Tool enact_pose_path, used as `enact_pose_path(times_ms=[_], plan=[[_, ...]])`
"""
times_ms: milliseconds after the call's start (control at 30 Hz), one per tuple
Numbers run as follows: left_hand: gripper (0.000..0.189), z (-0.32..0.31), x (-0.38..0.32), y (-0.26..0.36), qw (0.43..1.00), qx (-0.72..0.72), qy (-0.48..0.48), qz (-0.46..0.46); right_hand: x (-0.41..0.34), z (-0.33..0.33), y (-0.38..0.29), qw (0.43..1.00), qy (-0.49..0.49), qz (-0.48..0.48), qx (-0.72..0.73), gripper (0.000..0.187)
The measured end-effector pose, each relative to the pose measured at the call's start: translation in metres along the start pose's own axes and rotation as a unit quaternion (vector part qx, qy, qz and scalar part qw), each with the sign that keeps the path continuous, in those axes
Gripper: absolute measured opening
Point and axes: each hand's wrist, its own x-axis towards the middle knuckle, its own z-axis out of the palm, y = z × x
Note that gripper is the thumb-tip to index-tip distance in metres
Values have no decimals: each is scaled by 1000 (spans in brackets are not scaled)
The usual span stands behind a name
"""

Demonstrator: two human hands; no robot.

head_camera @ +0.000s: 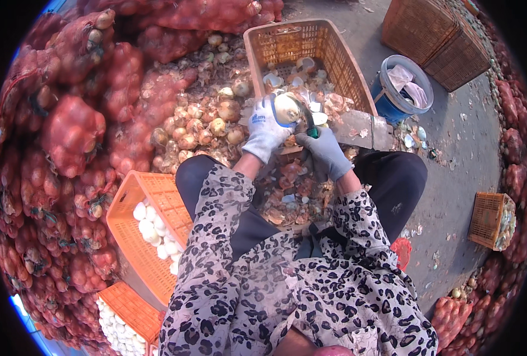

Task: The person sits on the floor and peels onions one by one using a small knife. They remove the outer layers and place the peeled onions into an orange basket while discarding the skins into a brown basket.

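My left hand (263,127), in a pale work glove, holds a partly peeled onion (285,108) above the near end of an orange plastic crate. In my right hand (325,149), also gloved, is a knife with a green handle (312,132). The dark, curved blade (307,115) lies close against the right side of the onion; whether it cuts in cannot be told. A worn board (357,129) crosses the crate (343,49) beneath my hands. Onion skins and cut pieces (296,81) lie inside the crate.
Unpeeled onions (196,124) are heaped to the left, beside stacked red mesh sacks (74,133). At my left knee a tilted orange crate (134,240) holds peeled white onions (150,227). A blue bucket (388,100) with cloths stands right, near upturned brown crates (428,40).
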Motion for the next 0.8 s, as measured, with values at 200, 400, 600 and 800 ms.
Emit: enact_pose_path(times_ms=[200, 400, 600, 800], plan=[[83, -4, -2, -3, 999, 17, -22, -17, -8, -7, -12, 923, 184, -174, -289, 32], [94, -4, -1, -4, 996, 29, -46, 68, 55, -16, -21, 891, 172, -212, -362, 44], [89, -3, -2, -3, 992, 48, -39, 108, 77, -29, -24, 892, 119, -191, -392, 38], [88, -11, 0, 9, 991, 62, -61, 97, 88, -40, -22, 958, 98, -151, -221, 18]])
